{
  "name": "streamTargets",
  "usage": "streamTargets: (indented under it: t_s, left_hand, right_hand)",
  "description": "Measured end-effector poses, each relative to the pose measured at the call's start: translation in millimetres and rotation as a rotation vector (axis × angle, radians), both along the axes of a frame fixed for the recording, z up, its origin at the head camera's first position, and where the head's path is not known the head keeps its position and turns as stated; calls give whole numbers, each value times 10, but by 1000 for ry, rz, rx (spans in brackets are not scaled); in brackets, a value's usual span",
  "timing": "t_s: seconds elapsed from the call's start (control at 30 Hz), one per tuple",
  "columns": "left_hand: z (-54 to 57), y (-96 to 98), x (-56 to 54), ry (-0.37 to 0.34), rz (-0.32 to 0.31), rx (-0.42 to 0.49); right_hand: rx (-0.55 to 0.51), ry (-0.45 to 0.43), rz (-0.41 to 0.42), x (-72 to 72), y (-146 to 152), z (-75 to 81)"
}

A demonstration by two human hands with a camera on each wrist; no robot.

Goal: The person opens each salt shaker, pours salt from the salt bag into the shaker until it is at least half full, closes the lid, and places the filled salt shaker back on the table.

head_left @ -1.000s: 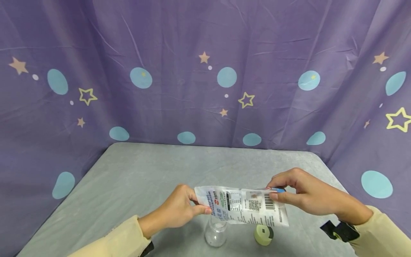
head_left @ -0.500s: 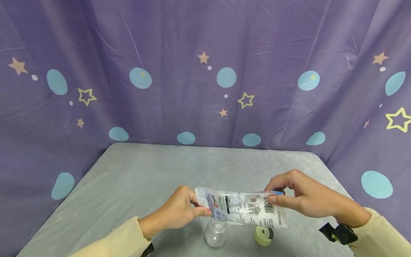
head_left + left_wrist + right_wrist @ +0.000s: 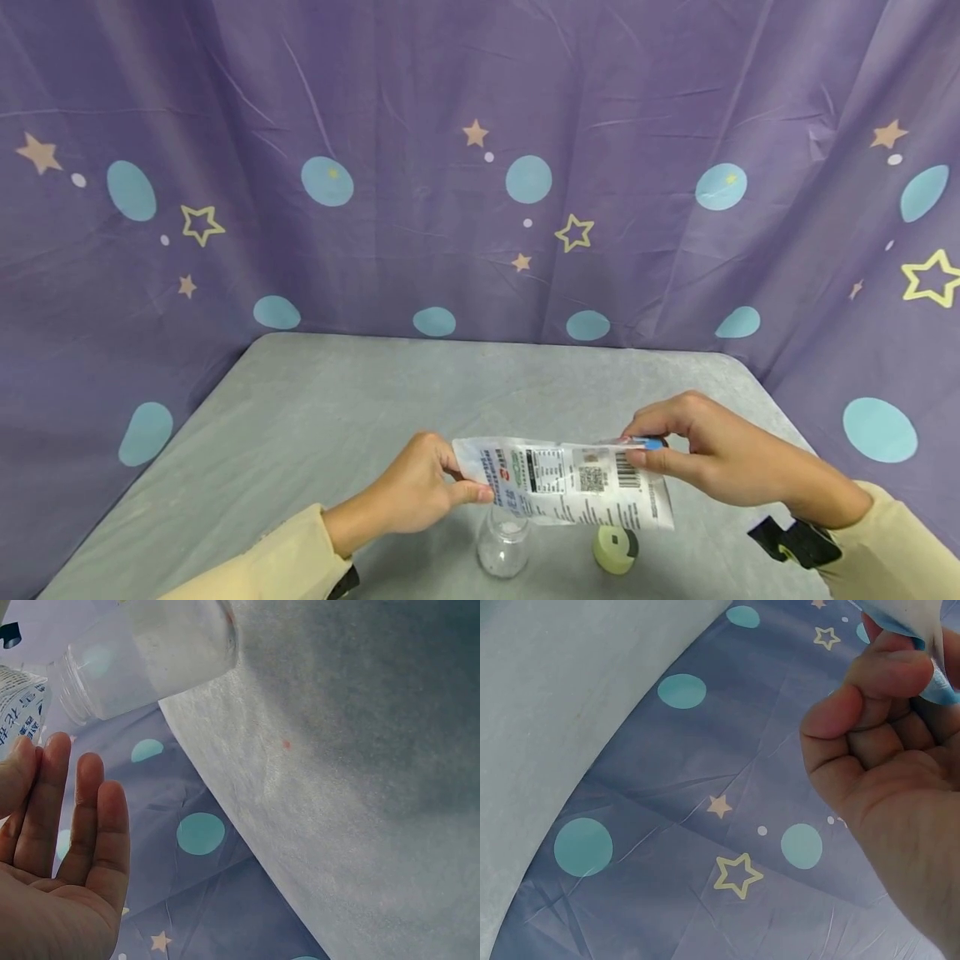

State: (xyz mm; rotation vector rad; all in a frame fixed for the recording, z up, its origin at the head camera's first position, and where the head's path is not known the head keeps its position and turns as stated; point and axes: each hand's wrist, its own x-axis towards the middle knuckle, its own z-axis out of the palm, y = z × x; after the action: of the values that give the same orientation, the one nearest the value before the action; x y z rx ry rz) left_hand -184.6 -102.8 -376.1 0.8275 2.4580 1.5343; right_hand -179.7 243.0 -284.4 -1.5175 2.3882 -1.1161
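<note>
A white printed salt bag (image 3: pixel 562 487), with a barcode and a QR code, is stretched level between my two hands in the head view. My left hand (image 3: pixel 423 492) pinches its left end between thumb and index finger; the other fingers extend loosely in the left wrist view. At the bag's upper right edge, my right hand (image 3: pixel 701 454) grips a blue-marked part with thumb and fingers. Below the bag's left end stands a clear jar (image 3: pixel 502 554), its mouth hidden by the bag in the head view. Whitish content fills part of the jar (image 3: pixel 180 652).
A yellow-green lid (image 3: pixel 615 552) with a dark patch lies to the right of the jar. Grey cloth covers the table (image 3: pixel 360 392). Behind it hangs a purple curtain (image 3: pixel 450 275) with stars and blue dots.
Half a second ago the right hand dipped slightly left and the bag creased; now the hand is back and the bag is flatter. The left hand, jar and lid stay in place.
</note>
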Motion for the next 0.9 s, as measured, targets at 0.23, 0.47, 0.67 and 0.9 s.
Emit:
streamTargets:
  t_s: [0.23, 0.47, 0.67, 0.9]
  left_hand:
    - [-4, -3, -3, 4, 7, -9]
    - [-9, -12, -5, 9, 15, -17]
    - [4, -29, -15, 6, 19, -32]
    - [9, -28, -7, -14, 14, -30]
  right_hand:
    - [-16, 60, 8, 3, -21, 13]
    - [13, 94, -23, 41, -54, 59]
    - [45, 140, -67, 72, -79, 89]
    - [19, 124, -34, 53, -68, 65]
